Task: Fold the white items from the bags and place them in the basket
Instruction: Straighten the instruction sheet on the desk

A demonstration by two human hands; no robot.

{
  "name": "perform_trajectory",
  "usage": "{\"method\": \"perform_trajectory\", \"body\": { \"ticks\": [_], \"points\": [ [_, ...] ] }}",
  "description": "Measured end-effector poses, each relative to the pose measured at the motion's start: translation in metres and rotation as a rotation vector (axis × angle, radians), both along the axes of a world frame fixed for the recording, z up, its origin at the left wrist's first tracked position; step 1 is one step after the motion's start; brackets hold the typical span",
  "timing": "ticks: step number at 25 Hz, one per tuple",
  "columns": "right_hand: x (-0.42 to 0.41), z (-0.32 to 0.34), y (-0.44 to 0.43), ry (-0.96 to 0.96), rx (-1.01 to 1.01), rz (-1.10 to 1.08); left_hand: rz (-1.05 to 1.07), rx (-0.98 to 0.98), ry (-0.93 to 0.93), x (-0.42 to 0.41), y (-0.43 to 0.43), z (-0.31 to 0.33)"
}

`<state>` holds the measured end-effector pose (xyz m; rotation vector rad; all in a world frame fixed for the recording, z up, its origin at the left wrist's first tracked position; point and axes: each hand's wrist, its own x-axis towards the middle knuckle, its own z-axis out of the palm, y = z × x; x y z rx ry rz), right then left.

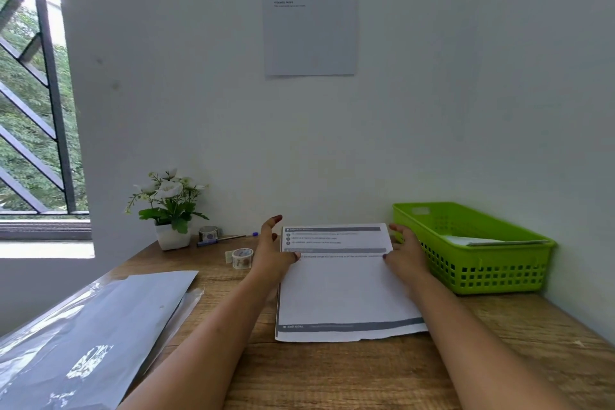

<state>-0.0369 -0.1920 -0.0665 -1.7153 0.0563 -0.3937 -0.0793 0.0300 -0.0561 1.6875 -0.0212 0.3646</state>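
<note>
A white printed paper sheet (pixel 346 293) lies flat on the wooden desk in front of me, with its near part folded up over the far part. My left hand (pixel 273 253) grips the folded edge at the sheet's left side between thumb and fingers. On the right side my right hand (pixel 406 253) pinches the same folded edge. A green plastic basket (pixel 479 273) stands against the wall to the right of the sheet and holds a folded white paper (pixel 479 241). At the left lie clear plastic bags (pixel 93 333) with white sheets inside.
A potted plant with white flowers (pixel 169 210) stands at the back left of the desk (pixel 332 373). Two tape rolls (pixel 242 257) and a pen (pixel 226 238) lie beside it. A printed sheet (pixel 311 10) hangs on the wall ahead. A barred window (pixel 33 93) is on the left.
</note>
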Motion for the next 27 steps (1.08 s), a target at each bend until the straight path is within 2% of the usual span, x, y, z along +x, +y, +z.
{"method": "perform_trajectory", "body": {
  "ticks": [5, 10, 12, 15, 17, 20, 24, 26, 27],
  "points": [
    [-0.022, 0.024, 0.003, -0.066, 0.108, 0.076, 0.028, -0.215, -0.077, -0.007, 0.006, 0.010],
    [-0.022, 0.030, 0.010, -0.177, 0.180, 0.137, 0.022, -0.200, -0.129, -0.003, 0.011, 0.017],
    [-0.018, 0.030, 0.011, -0.242, 0.020, 0.048, 0.030, -0.164, -0.145, -0.004, 0.013, 0.019],
    [-0.018, 0.025, 0.010, -0.237, -0.609, -0.173, 0.017, -0.107, -0.154, -0.003, 0.013, 0.021],
    [-0.020, 0.020, 0.016, -0.380, -0.917, -0.211, -0.001, -0.051, -0.157, -0.004, 0.010, 0.021],
    [-0.026, 0.020, 0.036, -0.617, -1.022, -0.169, -0.047, -0.004, -0.192, -0.007, 0.008, 0.022],
    [-0.031, 0.024, 0.058, -0.743, -1.049, -0.271, -0.060, 0.061, -0.235, -0.010, 0.007, 0.026],
    [-0.032, 0.023, 0.056, -0.765, -1.039, -0.310, 0.006, 0.210, -0.267, -0.009, 0.008, 0.026],
    [-0.033, 0.022, 0.055, -0.765, -1.039, -0.319, 0.092, 0.367, -0.294, -0.009, 0.009, 0.025]
  ]
}}
